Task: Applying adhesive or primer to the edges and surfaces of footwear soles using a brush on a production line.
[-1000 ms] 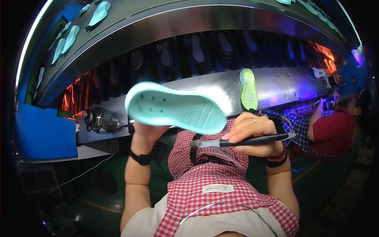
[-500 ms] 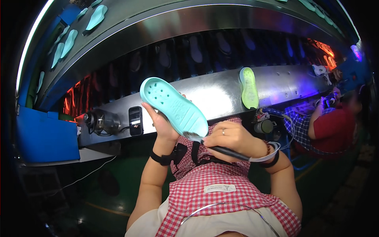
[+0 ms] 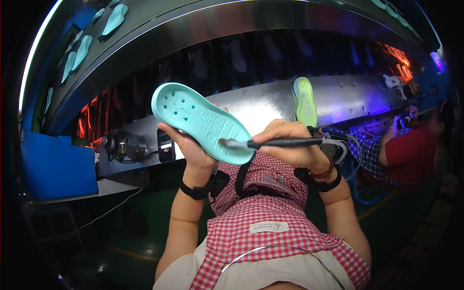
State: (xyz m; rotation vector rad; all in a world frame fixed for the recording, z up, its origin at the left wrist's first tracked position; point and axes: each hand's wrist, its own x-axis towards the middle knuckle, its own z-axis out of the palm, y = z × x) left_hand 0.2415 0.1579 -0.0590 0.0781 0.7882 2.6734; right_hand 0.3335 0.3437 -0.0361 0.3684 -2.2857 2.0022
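A turquoise shoe sole (image 3: 193,113) lies tilted across my left hand (image 3: 191,150), its hollowed inner face up, with small holes towards the far left end. The fingers and thumb of that hand grip it along its edges. My right hand (image 3: 290,145) is closed round the dark handle of a brush (image 3: 285,142). The brush's bristles touch the sole's face near its lower right end. Wrist bands circle both my wrists.
A yellow-green sole (image 3: 304,101) lies on the metal ledge (image 3: 348,104). Left on the ledge stand a glass pot (image 3: 128,147) and a black phone-like device (image 3: 166,145). Behind, a conveyor (image 3: 154,41) carries turquoise soles. A person in red (image 3: 411,157) sits at right.
The sole has shifted a little left and up. My right hand has swung the brush handle nearly level, and its bristles have moved from the sole's near end further onto its face.
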